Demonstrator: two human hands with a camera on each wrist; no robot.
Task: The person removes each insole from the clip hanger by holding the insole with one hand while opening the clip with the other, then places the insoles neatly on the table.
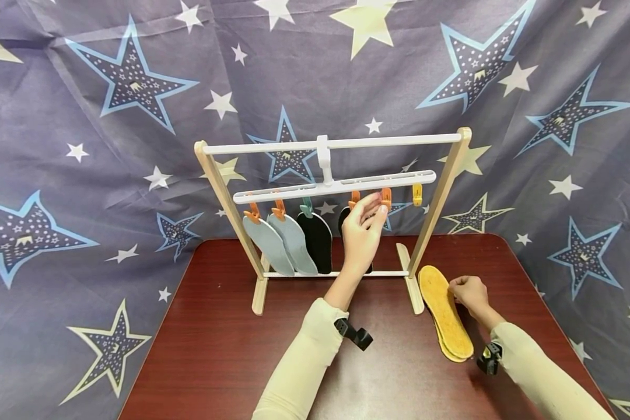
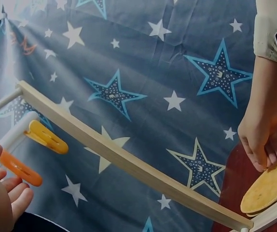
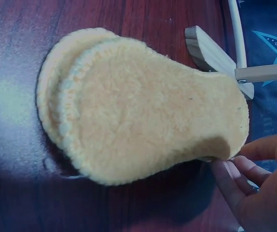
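Yellow insoles [image 1: 443, 309], two stacked, lying on the red-brown table [image 1: 205, 350] just beside the wooden rack's right foot [image 1: 413, 296], right hand [image 1: 471, 293] pinching the upper one's edge, left hand [image 1: 362, 236] raised with fingers curled about an orange clip [image 1: 387, 196] under the white hanger [image 1: 283, 192], next to a yellow clip [image 1: 417, 195].

The reddish-brown table [image 1: 215, 350] bears yellow insoles [image 1: 446, 315] touching the fingers [image 1: 456, 284] of the right hand [image 1: 471, 293], a rack [image 1: 438, 204] left of those fingers.
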